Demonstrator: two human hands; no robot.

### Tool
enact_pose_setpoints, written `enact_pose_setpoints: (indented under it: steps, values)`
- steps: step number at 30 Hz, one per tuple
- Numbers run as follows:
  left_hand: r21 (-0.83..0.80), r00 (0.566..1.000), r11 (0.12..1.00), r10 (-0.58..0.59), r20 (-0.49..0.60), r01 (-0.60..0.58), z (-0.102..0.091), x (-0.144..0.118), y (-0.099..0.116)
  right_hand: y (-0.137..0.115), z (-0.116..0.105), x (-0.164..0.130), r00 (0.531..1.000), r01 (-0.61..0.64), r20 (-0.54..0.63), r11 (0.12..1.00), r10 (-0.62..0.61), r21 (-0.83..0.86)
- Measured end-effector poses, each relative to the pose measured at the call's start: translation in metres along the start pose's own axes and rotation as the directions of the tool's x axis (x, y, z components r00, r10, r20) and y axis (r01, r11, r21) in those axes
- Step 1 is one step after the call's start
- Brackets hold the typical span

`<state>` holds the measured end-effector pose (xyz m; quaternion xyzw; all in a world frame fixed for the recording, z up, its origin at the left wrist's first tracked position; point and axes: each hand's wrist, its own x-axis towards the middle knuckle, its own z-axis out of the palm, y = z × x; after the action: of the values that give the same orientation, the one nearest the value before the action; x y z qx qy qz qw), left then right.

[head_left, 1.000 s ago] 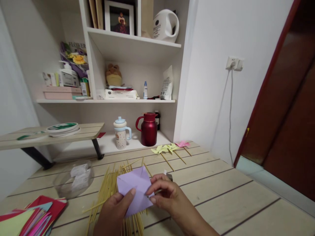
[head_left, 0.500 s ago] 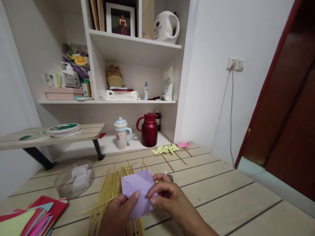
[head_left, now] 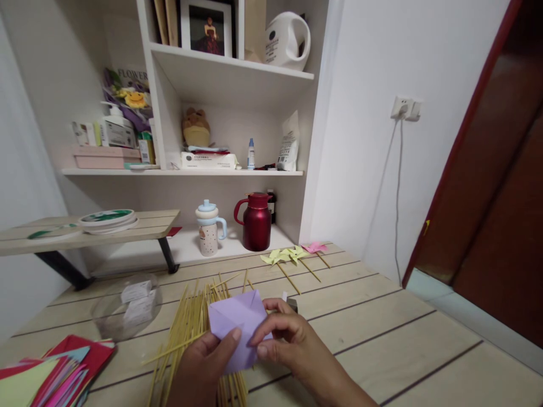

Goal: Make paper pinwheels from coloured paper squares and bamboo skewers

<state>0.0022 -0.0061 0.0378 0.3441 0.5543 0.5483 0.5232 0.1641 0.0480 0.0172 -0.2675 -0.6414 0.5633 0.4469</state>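
Lilac paper [head_left: 237, 325], partly folded with creases meeting near its middle, sits low in the near centre of the view, lifted just above a spread of thin wooden sticks [head_left: 190, 333] on the plank table [head_left: 382, 339]. Both hands grasp it: the left hand [head_left: 207, 367] pinches its near edge with the thumb on top, and the right hand [head_left: 284, 342] pinches its right side, fingers curled over the fold.

It looks very light, thin and limp, likely to buckle or tear if gripped hard, so the safest hold is by edges and folded corners, where the layers double and stiffen it. One corner points to the far side and the shape is close to square, so no long axis stands out; the upper face tilts toward the camera.

Finished pinwheels [head_left: 292, 257] lie farther off, coloured sheets [head_left: 55, 376] at the near left, a clear bowl [head_left: 127, 308] beside the sticks.
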Motion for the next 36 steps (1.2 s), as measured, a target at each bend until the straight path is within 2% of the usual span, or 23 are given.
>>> enact_pose_setpoints:
  steps: [8,14,19,27,31,36]
  values:
    - [0.147,0.999,0.988,0.041,0.033,-0.045,0.0,0.002,-0.01,-0.001,0.001,0.002,0.999,-0.008,-0.048,1.0,0.008,-0.005]
    - [0.126,1.0,0.992,0.01,0.023,-0.013,-0.004,0.004,-0.013,-0.007,0.005,0.0,0.995,-0.04,-0.095,0.998,0.036,-0.046]
    - [0.03,0.998,0.999,-0.034,0.051,0.032,-0.004,0.007,-0.018,-0.007,0.009,-0.001,0.993,-0.033,-0.114,0.995,0.023,-0.091]
    - [0.021,0.999,0.999,-0.025,0.048,0.024,-0.005,0.004,-0.015,-0.007,0.012,0.001,0.984,-0.084,-0.164,0.99,0.065,-0.114]
    - [0.017,0.996,1.0,-0.001,0.094,-0.001,-0.006,0.006,-0.017,-0.007,0.012,0.001,0.977,-0.06,-0.21,0.98,0.019,-0.19]
    - [0.076,0.998,0.997,0.014,0.068,-0.02,-0.009,0.008,-0.022,-0.008,0.014,0.0,0.97,0.003,-0.232,0.957,-0.073,-0.289]
